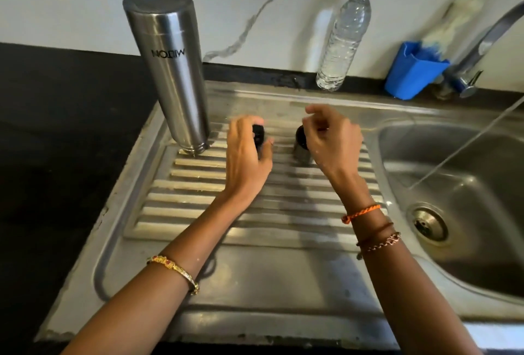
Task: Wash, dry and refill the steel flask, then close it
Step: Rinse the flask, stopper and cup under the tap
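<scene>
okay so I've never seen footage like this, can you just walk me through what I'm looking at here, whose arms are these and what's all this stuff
This is one picture from a camera worn on a person's head, looking down at their own two bare arms over a kitchen sink; there is no robot. The steel flask stands upside down, mouth down, on the ribbed draining board. The left hand holds a small black cap in its grip. The right hand is over a steel cup-like lid with a dark inside; whether it grips it, I cannot tell. By the wall stand a plastic water bottle and a blue holder. On the right, the tap runs water into the basin.
</scene>
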### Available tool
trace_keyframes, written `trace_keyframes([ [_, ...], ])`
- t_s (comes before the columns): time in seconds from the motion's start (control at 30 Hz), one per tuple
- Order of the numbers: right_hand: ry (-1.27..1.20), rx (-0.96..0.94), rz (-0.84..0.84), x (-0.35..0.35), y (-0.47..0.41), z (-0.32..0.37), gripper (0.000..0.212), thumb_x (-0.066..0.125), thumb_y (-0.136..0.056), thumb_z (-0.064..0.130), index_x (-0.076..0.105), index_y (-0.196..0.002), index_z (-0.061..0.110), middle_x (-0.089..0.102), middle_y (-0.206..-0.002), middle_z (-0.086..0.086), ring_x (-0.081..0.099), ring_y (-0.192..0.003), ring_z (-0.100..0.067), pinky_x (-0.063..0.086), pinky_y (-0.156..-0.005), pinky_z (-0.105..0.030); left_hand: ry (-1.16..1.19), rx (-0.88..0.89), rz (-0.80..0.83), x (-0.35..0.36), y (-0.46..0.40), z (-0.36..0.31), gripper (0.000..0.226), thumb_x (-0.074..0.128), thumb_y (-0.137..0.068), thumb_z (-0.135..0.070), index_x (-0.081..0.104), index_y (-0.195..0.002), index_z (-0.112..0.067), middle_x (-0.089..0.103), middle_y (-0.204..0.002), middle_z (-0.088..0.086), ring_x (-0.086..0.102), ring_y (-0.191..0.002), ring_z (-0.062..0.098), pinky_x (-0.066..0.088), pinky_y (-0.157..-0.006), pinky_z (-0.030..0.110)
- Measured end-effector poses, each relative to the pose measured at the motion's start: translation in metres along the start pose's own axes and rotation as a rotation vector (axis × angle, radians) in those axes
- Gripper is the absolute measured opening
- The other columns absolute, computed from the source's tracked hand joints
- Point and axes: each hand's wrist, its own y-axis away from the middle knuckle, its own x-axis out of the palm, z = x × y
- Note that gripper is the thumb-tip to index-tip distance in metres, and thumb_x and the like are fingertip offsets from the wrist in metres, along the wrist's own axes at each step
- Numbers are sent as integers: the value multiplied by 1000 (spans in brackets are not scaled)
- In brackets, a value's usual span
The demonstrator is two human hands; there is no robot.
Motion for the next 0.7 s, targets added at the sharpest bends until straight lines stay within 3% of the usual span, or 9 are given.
trace_keyframes([
  [0.13,311,-290,217,-6,10,-38,22,64,-74,26,71,-85,8,71,-80,-14,66,-78,-33,50,-69,-36,8,-116,282,20,1,-11,34,50,-87,5,54,-121,-1,56,-119,13,56,-94,16,42,-87,20],
  [0.23,453,-382,252,-6,17,-44,26,53,-71,33,69,-68,13,69,-65,-5,69,-67,-24,30,-71,-31,-61,-203,372,27,-3,-17,43,41,-90,7,49,-130,-3,54,-130,13,51,-117,22,37,-100,25],
  [0.3,441,-397,189,-17,20,-42,27,47,-74,31,68,-68,15,67,-62,-1,66,-62,-22,25,-66,-30,-19,-101,381,30,-6,-25,46,43,-89,8,47,-133,-5,52,-131,13,50,-119,24,37,-103,30],
  [0.37,349,-384,144,-41,19,-41,22,50,-77,23,68,-77,11,66,-67,-4,64,-66,-26,32,-67,-32,55,62,393,32,-9,-39,48,48,-90,6,45,-135,-7,51,-131,12,50,-117,20,39,-102,29],
  [0.5,204,-353,146,-110,12,-51,32,43,-82,19,66,-98,4,66,-79,-12,59,-71,-32,43,-69,-35,240,334,422,45,-19,-78,43,58,-87,-2,51,-129,-4,51,-122,3,47,-111,5,36,-93,4],
  [0.6,193,-354,138,-150,6,-72,30,39,-85,22,62,-80,5,59,-69,-3,54,-68,-25,39,-69,-36,283,467,443,69,-21,-107,33,64,-80,-12,65,-111,0,59,-108,3,53,-101,5,41,-91,11],
  [0.7,106,-276,143,-179,-3,-102,26,39,-90,22,53,-70,14,48,-64,17,48,-67,-12,35,-76,-27,346,370,492,101,-25,-142,22,70,-76,-5,71,-98,0,64,-91,-1,59,-81,0,44,-82,8],
])
